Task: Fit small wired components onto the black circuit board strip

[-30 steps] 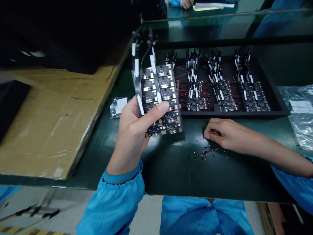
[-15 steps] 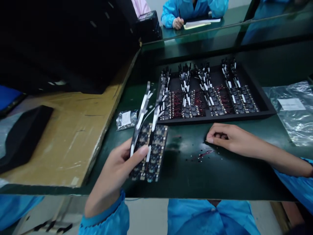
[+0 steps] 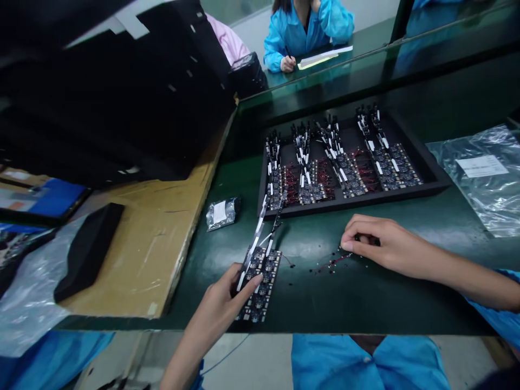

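Note:
My left hand [image 3: 229,295] grips a dark circuit board panel [image 3: 266,290] by its left edge, thumb on top. Long black flex cables [image 3: 259,230] with white strips stick up from the panel's far end. A thin red wire [image 3: 287,260] shows at its right side. My right hand [image 3: 371,241] rests low over the green table, fingers curled and thumb against the forefinger; whatever is pinched there is hidden or too small to name. Beside those fingertips lie scattered tiny parts and short red and black wires [image 3: 335,261].
Beyond my hands, a black tray [image 3: 430,181] holds rows of similar boards with red wires. A small clear bag [image 3: 222,213] lies left of it, a larger plastic bag [image 3: 483,184] right. Cardboard [image 3: 162,244] carries black foam [image 3: 91,252]. Across the table, a person [image 3: 311,32] holds a pen.
My left hand has brought the circuit board panel lower and nearer the table's front edge. My right hand stays by the loose parts, its fingers still curled. The camera view has shifted and tilted.

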Available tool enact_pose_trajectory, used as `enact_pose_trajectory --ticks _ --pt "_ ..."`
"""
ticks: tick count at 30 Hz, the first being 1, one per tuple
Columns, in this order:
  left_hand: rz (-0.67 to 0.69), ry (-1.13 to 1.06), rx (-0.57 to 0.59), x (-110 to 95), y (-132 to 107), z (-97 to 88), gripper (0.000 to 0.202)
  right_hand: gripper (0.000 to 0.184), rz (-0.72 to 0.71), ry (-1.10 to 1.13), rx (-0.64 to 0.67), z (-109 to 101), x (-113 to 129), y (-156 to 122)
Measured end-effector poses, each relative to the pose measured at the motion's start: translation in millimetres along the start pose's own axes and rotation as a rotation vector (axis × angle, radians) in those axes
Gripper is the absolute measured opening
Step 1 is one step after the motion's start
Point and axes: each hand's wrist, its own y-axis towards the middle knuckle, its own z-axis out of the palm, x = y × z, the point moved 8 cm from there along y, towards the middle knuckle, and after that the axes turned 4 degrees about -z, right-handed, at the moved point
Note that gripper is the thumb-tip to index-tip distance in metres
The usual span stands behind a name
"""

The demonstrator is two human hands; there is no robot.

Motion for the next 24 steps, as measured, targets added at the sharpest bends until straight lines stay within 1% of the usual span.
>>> enact_pose_trajectory --ticks 2,3,5,6,7,8,10,12,13,15,16,17,19,23,24 --pt "0.043 0.162 -0.103 -6.6 -4.2 -10.3 0.042 0.028 -0.018 0.013 -0.003 2.3 -0.1 -1.5" --pt "0.087 0.23 -0.188 -14.7 -8.7 -17.7 0.044 0.027 -0.034 0.017 -0.007 3.6 0.1 -2.5" --pt "0.206 0.303 -0.39 -39.2 -24.4 -31.4 0.047 0.026 -0.077 0.024 -0.02 6.3 2.2 -5.3" --pt "0.274 0.29 -0.469 -53.6 -34.6 -34.2 0.044 0.025 -0.106 0.024 -0.028 7.8 4.5 -7.1" --pt "0.338 0.233 -0.509 -67.9 -44.6 -33.1 0.038 0.023 -0.139 0.022 -0.034 9.3 7.5 -9.1" --pt "0.383 0.149 -0.515 -80.9 -53.2 -28.2 0.03 0.022 -0.175 0.018 -0.04 11.0 10.9 -11.2" --pt "0.457 -0.024 -0.419 -106.3 -64.9 -5.5 0.015 0.018 -0.241 0.006 -0.05 14.3 17.6 -15.4" --pt "0.508 -0.16 -0.268 -129.4 -70.1 26.0 0.018 0.015 -0.288 -0.003 -0.059 17.1 22.1 -18.7" --pt "0.511 -0.214 -0.193 -138.2 -70.0 41.8 0.024 0.014 -0.3 -0.005 -0.066 17.9 23.0 -19.8" --pt "0.494 -0.311 -0.114 -149.5 -66.9 64.2 0.031 0.015 -0.318 -0.007 -0.072 19.1 23.8 -21.3" --pt "0.476 -0.35 -0.104 -151.9 -64.3 70.8 0.032 0.016 -0.325 -0.01 -0.071 19.6 24.0 -21.9" --pt "0.458 -0.382 -0.103 -152.9 -61.6 74.9 0.032 0.017 -0.335 -0.011 -0.074 19.6 24.6 -22.5" --pt "0.435 -0.428 -0.116 -152.3 -57.4 77.6 0.031 0.018 -0.353 -0.019 -0.076 19.8 25.8 -23.9" --pt "0.421 -0.473 -0.148 -147.6 -54.8 74.4 0.029 0.021 -0.351 -0.075 -0.053 25.3 23.7 -25.5" --pt "0.416 -0.479 -0.154 -146.2 -54.9 73.8 0.027 0.022 -0.358 -0.088 -0.065 26.4 22.8 -25.7"
